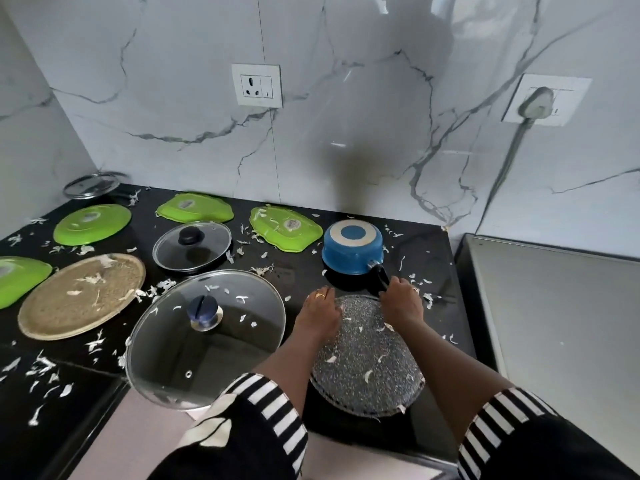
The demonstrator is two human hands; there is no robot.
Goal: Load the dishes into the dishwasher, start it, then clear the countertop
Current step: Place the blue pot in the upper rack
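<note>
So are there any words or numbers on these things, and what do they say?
No text here can be read.
Sticker on the round green plate: too blurred to read.
Sticker on the middle green tray: too blurred to read.
Sticker on the right green tray: too blurred to read.
Wall socket: only a tiny switch mark, no legible letters.

You've got the speckled pan (367,368) flat at the front | blue saucepan (353,252) upside down just behind, black handle toward you

On marble wall (346,133), socket (256,85) and grey plug (533,102)
</note>
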